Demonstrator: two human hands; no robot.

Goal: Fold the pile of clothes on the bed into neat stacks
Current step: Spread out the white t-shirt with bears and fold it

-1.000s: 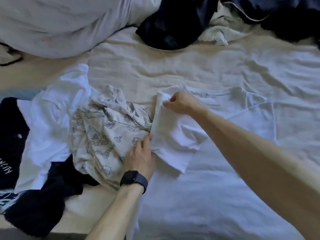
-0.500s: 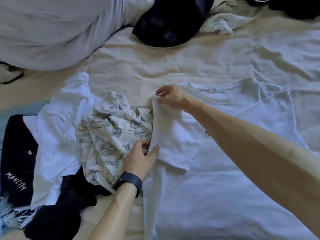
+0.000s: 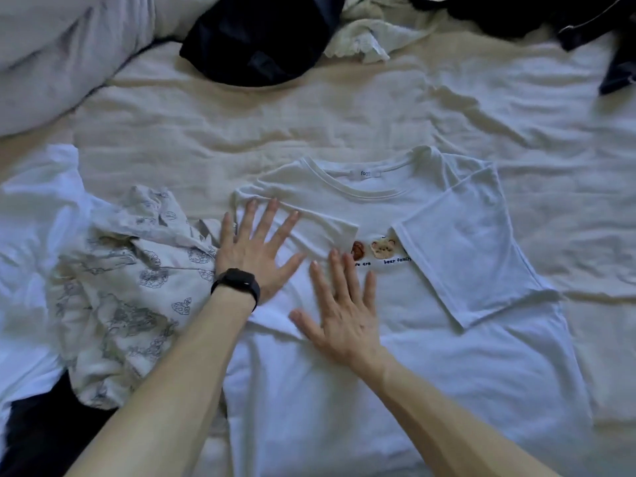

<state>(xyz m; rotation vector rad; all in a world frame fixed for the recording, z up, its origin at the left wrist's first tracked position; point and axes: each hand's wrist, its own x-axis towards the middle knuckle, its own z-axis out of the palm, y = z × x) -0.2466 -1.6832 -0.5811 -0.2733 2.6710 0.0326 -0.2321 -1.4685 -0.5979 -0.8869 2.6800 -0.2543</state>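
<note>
One crumpled white garment lies at the bed's far left, with one black piece below it and one patterned piece beside it. The left hand, wearing one black watch, rests flat on the folded-in sleeve of the single white T-shirt, its fingers straight, spread and gripping nothing. Just beside it, the right hand presses the shirt's chest, likewise splayed and holding nothing. Two bear faces show. Along the top lie one navy garment, one cream piece and one dark heap.
</note>
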